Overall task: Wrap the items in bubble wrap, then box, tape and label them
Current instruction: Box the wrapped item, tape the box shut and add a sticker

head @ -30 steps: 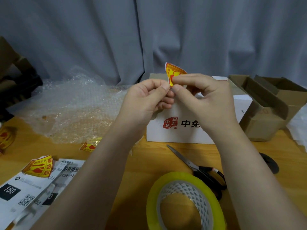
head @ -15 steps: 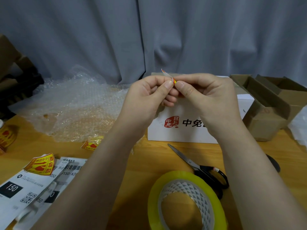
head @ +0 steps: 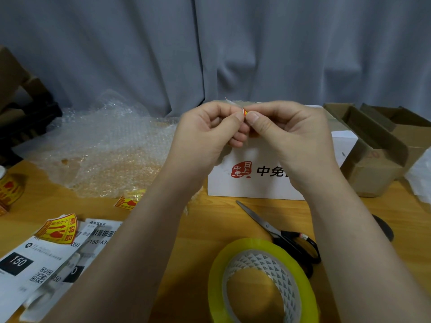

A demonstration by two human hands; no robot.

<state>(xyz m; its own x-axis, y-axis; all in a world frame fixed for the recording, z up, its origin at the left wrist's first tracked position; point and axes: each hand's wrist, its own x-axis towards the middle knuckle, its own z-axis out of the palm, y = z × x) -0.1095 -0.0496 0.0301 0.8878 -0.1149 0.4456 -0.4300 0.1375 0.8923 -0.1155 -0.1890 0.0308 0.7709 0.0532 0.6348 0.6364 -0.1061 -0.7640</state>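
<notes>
My left hand point(head: 205, 131) and my right hand point(head: 286, 134) meet in front of me, above the white printed box point(head: 251, 183). Both pinch a small yellow and red sticker point(head: 244, 112) between thumb and fingers; only a thin edge of it shows, with a pale corner of backing point(head: 229, 101) sticking up. The white box stands closed on the wooden table behind my hands. A roll of clear yellowish tape point(head: 263, 280) lies near the front edge. Black-handled scissors point(head: 279, 231) lie just behind the roll.
A heap of bubble wrap point(head: 105, 150) covers the back left. Shipping labels point(head: 46, 259) and more yellow stickers point(head: 58, 229) lie at the front left. An open brown carton point(head: 382, 148) stands at the right. A grey curtain hangs behind the table.
The sticker, seen flat with its yellow face a second ago, has turned edge-on and sunk between my fingertips. My hands have stayed close together above the box.
</notes>
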